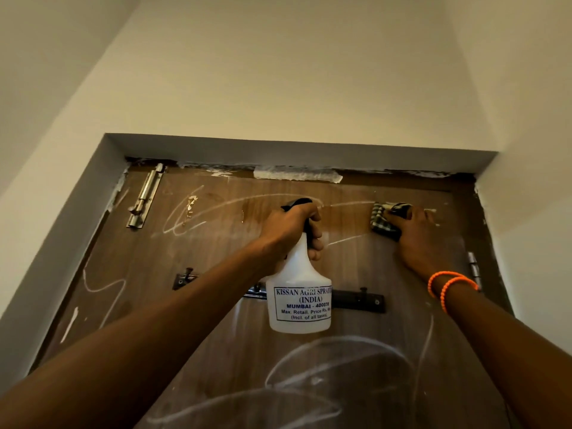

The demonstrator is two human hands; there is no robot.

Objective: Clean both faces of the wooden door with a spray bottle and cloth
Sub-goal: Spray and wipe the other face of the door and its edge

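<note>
The brown wooden door (216, 249) fills the lower half of the view, seen from below, with white chalk-like scribbles across it. My left hand (294, 227) grips the neck and trigger of a white plastic spray bottle (298, 301) with a black head, held upright in front of the door's upper middle. My right hand (414, 233) holds a dark checked cloth (383, 219) pressed against the door near its top right corner. Orange bands circle my right wrist.
A metal bolt latch (145, 198) is fixed at the door's top left. A dark hook rail (356, 300) runs across the door behind the bottle. A hinge (473, 267) sits on the right edge. Grey frame (294, 150) and pale walls surround the door.
</note>
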